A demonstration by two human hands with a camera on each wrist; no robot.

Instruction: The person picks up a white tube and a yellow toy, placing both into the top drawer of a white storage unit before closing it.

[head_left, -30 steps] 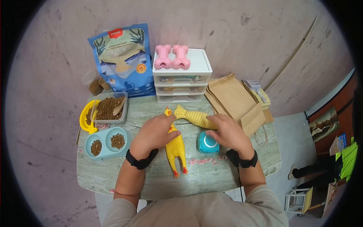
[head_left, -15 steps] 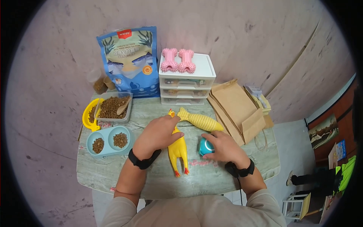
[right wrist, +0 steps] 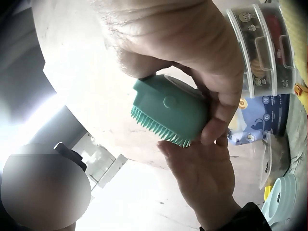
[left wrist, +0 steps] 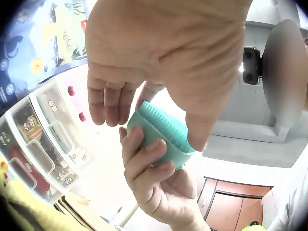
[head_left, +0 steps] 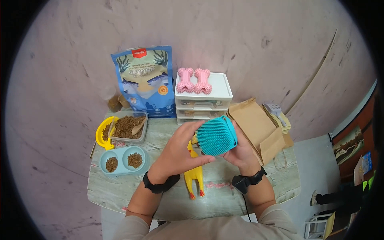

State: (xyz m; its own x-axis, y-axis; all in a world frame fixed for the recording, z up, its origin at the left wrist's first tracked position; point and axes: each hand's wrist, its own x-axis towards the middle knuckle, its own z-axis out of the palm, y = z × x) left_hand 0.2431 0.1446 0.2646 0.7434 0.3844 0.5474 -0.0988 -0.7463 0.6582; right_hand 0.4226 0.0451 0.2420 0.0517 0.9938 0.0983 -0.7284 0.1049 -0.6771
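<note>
A teal bristled brush (head_left: 217, 136) is held up over the table, bristles facing the head camera. My right hand (head_left: 244, 150) grips its back and right side; in the right wrist view the fingers curl round the smooth back of the brush (right wrist: 168, 106). My left hand (head_left: 176, 150) spans its left side, and in the left wrist view the thumb and a finger touch opposite ends of the brush (left wrist: 166, 134). Beneath the hands lies a yellow rubber chicken (head_left: 194, 176), its upper part partly covered. The yellow fish toy (left wrist: 29, 207) shows at the left wrist view's corner.
At left are a twin food bowl (head_left: 146, 163), a kibble tub (head_left: 143, 139) and a yellow bowl (head_left: 99, 134). A food bag (head_left: 144, 86) and drawers (head_left: 220, 86) bearing two pink bones (head_left: 203, 82) stand behind. Paper bags (head_left: 254, 124) and a scoop (head_left: 274, 108) are at right.
My right hand has taken hold of the teal brush and lifted it off the table, turning its bristles into view. My left hand has moved from above the chicken to the brush.
</note>
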